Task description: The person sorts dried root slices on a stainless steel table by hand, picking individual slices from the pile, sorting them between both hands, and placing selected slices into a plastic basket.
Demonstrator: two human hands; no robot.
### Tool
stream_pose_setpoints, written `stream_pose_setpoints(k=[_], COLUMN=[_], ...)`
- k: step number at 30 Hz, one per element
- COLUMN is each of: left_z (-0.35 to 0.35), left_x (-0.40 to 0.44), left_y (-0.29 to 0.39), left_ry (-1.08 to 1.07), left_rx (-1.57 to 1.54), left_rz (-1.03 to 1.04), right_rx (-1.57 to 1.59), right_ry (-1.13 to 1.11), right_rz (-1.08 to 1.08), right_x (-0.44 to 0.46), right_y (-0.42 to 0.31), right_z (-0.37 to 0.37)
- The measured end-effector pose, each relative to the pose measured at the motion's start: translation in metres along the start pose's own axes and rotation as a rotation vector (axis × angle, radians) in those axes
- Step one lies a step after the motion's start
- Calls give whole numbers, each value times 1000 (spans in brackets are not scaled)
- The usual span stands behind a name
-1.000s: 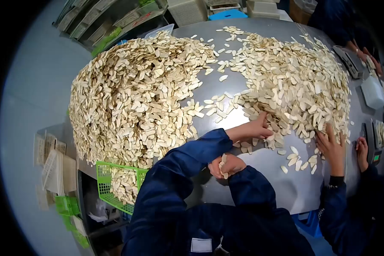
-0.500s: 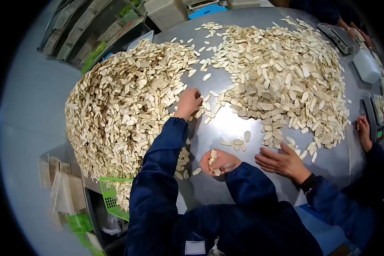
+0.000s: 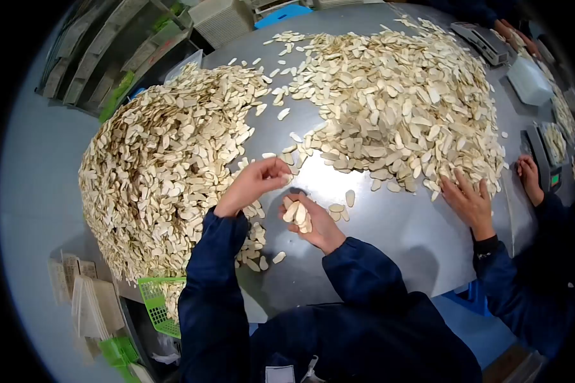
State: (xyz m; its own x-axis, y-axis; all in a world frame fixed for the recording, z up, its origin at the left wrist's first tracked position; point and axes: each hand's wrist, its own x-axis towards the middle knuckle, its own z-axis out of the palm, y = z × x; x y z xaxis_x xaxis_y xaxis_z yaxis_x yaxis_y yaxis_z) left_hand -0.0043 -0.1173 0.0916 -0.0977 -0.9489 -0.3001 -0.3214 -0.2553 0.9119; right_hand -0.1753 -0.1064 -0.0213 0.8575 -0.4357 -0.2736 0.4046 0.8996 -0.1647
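Observation:
Pale flat slices form a large left heap [image 3: 166, 166] and a right heap [image 3: 396, 102] on the metal table [image 3: 377, 236]. Between the heaps' near edges, my left hand [image 3: 252, 185] pinches a pale slice [image 3: 289, 179] at its fingertips. Just to its right and lower, my right hand [image 3: 316, 225] is half closed around several slices [image 3: 298, 214], palm up. A few loose slices [image 3: 338, 209] lie on the table to the right of it, and others [image 3: 255, 246] lie below my left wrist.
A co-worker's hand [image 3: 469, 203] rests at the right heap's near edge; another person's hand [image 3: 529, 179] is by a scale [image 3: 546, 150]. A green basket [image 3: 156, 306] holds slices at the table's left edge. A white container [image 3: 530, 80] stands at the right, racks [image 3: 102, 51] upper left.
My left hand has moved from the right heap to the gap, then down toward my right hand. My right hand has turned palm up. The co-worker's hand has moved back to the right heap.

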Motion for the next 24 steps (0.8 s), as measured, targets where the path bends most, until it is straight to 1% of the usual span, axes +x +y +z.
stream_pose_setpoints(k=[1,2,3,4,5,6,7,8,9,10,11,13,14,15,16,19,21,22,23,24], left_z=[7,1,-6,-11,-14,-12,-10,-6,-2,6,11,27,36,44,49,52,53,52,51,51], left_x=[-9,-11,-11,-11,-9,-5,0,6,17,29,49,78,91,100,106,108,100,97,94,94], left_y=[7,-8,-15,-20,-27,-31,-34,-38,-42,-35,-48,-38,-34,-33,-32,-31,-32,-31,-28,-30], left_ry=[-7,34,113,194,256,249,241,233,159,103,51,-8,33,87,137,22,5,3,77,102], left_rx=[-35,64,106,152,237,254,272,288,282,373,427,594,634,649,662,656,513,441,461,485], left_rz=[-25,46,-46,-138,-189,-192,-197,-206,-126,21,132,325,453,461,470,384,232,157,106,153], right_rx=[42,82,94,102,110,119,78,18,-39,-98,-137,-194,-223,-218,-224,-210,-195,-192,-203,-194], right_ry=[25,48,66,-59,-187,-316,-185,-218,-249,-281,-289,-282,-279,-355,-362,-368,-329,-311,-291,-307], right_rz=[21,41,36,39,45,54,99,119,143,169,206,251,269,297,295,278,254,246,275,284], right_x=[-6,-10,-9,-4,3,3,-1,-2,-5,-5,-4,-8,-10,-9,-9,-9,-8,-7,-7,-6], right_y=[-4,-7,-4,-1,4,4,6,6,5,6,7,7,5,3,1,-1,2,3,3,3], right_z=[10,15,11,-2,-20,-17,-15,-13,-11,-10,-9,-3,-2,-2,-3,-5,-4,-3,-3,-3])
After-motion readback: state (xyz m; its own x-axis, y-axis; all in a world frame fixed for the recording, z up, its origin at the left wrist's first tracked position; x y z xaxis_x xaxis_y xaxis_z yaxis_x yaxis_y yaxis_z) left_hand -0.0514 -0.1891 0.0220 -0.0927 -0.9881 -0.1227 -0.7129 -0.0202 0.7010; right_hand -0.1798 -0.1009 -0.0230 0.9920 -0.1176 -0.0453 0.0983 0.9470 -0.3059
